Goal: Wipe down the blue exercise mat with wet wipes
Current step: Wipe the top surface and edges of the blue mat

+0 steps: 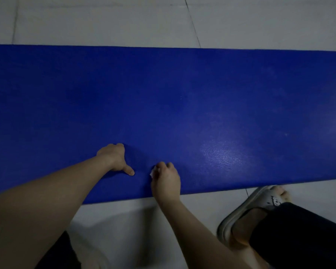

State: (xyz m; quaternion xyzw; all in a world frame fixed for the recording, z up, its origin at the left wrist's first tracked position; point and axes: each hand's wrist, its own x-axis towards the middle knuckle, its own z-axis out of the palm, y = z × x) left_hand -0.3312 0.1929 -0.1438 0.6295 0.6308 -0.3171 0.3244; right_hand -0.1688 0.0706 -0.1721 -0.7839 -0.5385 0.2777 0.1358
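Near the 6 o'clock edge of the blue exercise mat (163,90), which lay flat from 9 to 3 o'clock across the tiled floor (105,22), our right hand (166,179) clutched a bunched wet wipe (152,173), and our left hand (114,159), just at its 10 o'clock, pressed curled, empty-looking fingers into the mat. With 1 damp sheen (221,154) showing only at 3 o'clock, we judged that so small a wad could dry out and skip strips, or a hard push could slide the mat on the smooth tiles.
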